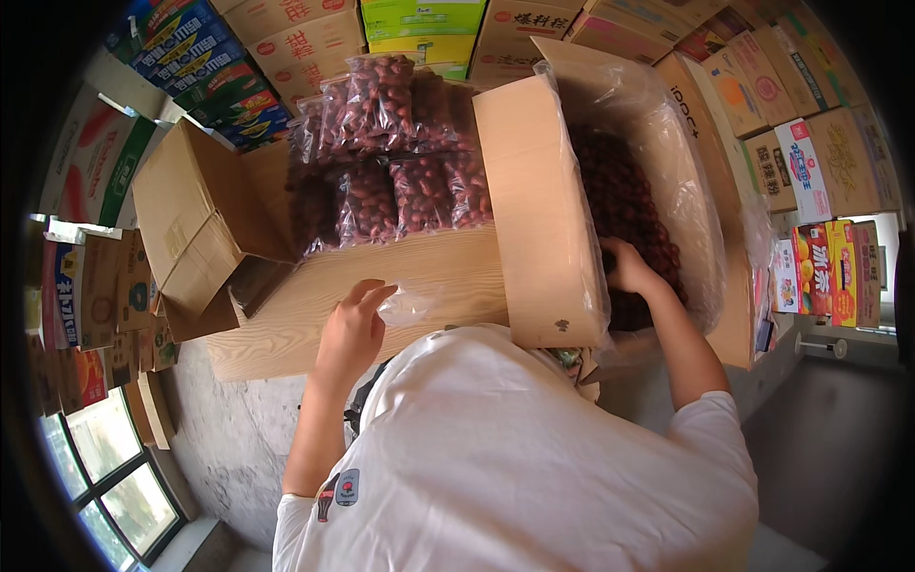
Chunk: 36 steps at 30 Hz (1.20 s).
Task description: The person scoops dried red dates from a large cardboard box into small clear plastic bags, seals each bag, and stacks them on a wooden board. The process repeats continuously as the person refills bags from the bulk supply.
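My left hand (pixel 355 332) pinches a clear plastic bag (pixel 413 304) by its edge, above the wood-grain table (pixel 429 261). The bag looks empty. To the right, my right hand (pixel 629 266) reaches into a large cardboard box (pixel 541 207) lined with clear plastic film (pixel 668 154). Loose dried red dates (pixel 618 186) lie inside, and the hand is down at them. Its fingertips are partly hidden, so whether they grip any dates is unclear. At the back of the table, filled clear bags of red dates (pixel 422 189) are stacked in rows.
An open cardboard carton (pixel 189 222) sits tilted on the table's left end. Stacked product cartons (pixel 307 43) line the back, with more cartons (pixel 822 164) at the right and others (pixel 100 286) at the left. A window (pixel 118 479) is at lower left.
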Tool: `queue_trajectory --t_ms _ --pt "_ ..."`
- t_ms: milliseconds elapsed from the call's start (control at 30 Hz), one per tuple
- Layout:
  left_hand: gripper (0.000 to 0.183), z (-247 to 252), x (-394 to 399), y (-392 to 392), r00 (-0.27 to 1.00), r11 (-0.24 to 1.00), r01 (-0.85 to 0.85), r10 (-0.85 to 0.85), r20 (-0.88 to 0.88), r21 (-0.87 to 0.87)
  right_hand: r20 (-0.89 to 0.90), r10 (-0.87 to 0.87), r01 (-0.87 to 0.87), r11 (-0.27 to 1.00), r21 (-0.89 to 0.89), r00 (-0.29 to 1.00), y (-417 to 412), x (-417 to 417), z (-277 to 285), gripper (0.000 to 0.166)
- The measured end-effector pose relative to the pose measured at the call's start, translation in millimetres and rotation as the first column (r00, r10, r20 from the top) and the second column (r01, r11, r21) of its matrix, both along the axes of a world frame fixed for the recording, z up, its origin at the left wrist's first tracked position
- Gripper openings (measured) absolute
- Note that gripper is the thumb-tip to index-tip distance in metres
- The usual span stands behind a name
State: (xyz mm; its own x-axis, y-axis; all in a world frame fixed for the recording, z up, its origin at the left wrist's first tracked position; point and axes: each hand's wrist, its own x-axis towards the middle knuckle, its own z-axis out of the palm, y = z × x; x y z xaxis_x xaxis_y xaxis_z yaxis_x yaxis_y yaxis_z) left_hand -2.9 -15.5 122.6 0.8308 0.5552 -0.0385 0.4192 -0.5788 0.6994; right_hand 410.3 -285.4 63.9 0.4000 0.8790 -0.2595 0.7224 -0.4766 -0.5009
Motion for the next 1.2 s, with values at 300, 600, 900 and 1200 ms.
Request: queue_trajectory --t_ms 300,600,900,1200 --pt "0.044 -4.1 5.0 -1.1 1.0 0.999 0.026 -0.026 -0.011 0.042 -0.683 -0.521 0.579 0.797 -0.173 0.512 17.5 6.3 49.8 0.035" --pt "0.047 -6.4 15.9 -9.0 1.0 1.0 0.013 -0.012 -0.027 0.009 -0.972 -0.076 0.534 0.843 0.057 0.223 42.4 -0.9 104.0 0.041" --pt "0.057 -0.5 39.2 -19.9 0.995 0.996 0.066 -0.061 -0.083 0.061 -0.929 -0.026 0.094 0.993 -0.065 -0.369 143.2 -143.0 99.6 0.029" --pt "0.065 -4.7 46.1 -25.5 0.994 1.0 -0.017 0.018 0.111 -0.006 -0.866 -0.405 0.289 0.826 -0.485 -0.295 167.7 -197.8 75.9 0.018"
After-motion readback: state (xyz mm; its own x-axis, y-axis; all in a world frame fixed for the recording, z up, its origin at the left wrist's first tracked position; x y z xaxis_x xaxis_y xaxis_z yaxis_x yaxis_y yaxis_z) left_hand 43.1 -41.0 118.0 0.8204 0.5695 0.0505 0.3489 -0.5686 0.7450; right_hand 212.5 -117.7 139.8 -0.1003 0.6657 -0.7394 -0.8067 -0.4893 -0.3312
